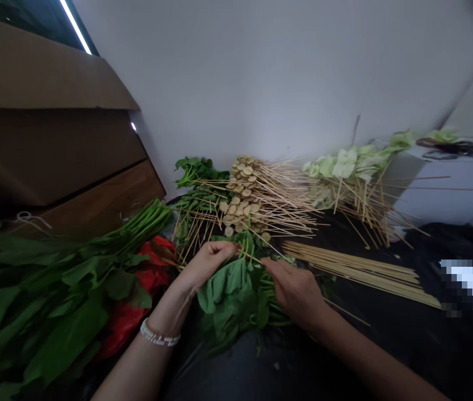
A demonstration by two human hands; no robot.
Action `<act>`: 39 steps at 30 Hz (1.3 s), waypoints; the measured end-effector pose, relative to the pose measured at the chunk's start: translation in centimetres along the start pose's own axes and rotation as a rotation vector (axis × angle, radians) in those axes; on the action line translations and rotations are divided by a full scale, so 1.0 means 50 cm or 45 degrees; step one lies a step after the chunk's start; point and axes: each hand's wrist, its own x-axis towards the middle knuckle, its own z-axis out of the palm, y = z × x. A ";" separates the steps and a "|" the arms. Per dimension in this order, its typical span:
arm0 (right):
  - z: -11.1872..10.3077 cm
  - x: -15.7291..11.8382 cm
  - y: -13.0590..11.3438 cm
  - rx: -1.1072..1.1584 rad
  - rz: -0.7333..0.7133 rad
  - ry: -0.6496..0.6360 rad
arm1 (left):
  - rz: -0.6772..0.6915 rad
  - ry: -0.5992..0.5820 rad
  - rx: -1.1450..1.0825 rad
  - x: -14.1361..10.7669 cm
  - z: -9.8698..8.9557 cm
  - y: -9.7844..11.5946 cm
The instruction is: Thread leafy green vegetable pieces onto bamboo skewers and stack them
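Observation:
Close together at the centre, both my hands work on leafy greens (230,287) with long stems. My left hand (211,260), with a beaded bracelet at the wrist, pinches the greens near their stems. In my right hand (297,287) is a thin bamboo skewer (347,313), whose long end sticks out behind the palm toward the lower right. Its front part runs between the hands at the stems; whether it pierces them I cannot tell. More cut stems and leaves (276,303) lie beneath my right hand.
Skewered pale round slices (244,195) are stacked at the back, between skewered greens (203,184) and skewered pale green leaves (349,164). Loose bamboo skewers (365,270) lie to the right. A big bunch of greens (64,289) rests left on a red bag (156,262), near a cardboard box (52,145).

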 end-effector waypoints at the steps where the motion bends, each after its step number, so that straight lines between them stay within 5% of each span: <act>1: -0.006 0.004 0.006 0.014 0.027 0.037 | 0.021 0.027 -0.051 0.002 -0.002 0.003; 5: -0.040 0.022 0.038 0.040 0.325 0.221 | 0.143 0.216 -0.168 0.018 -0.011 0.000; 8: -0.059 0.032 0.059 0.010 0.490 0.311 | 0.311 0.266 0.078 0.024 -0.003 -0.015; 15: -0.061 0.039 0.057 0.073 0.459 0.332 | 0.614 -0.153 1.172 -0.004 0.047 -0.035; 22: -0.055 0.036 0.047 0.061 0.400 0.312 | 0.586 -0.302 1.457 -0.008 0.049 -0.044; 29: -0.046 0.028 0.047 0.079 0.387 0.285 | 0.606 -0.159 1.203 -0.002 0.049 -0.040; 39: -0.046 0.026 0.048 0.045 0.359 0.296 | 0.458 0.380 0.073 0.006 0.013 -0.003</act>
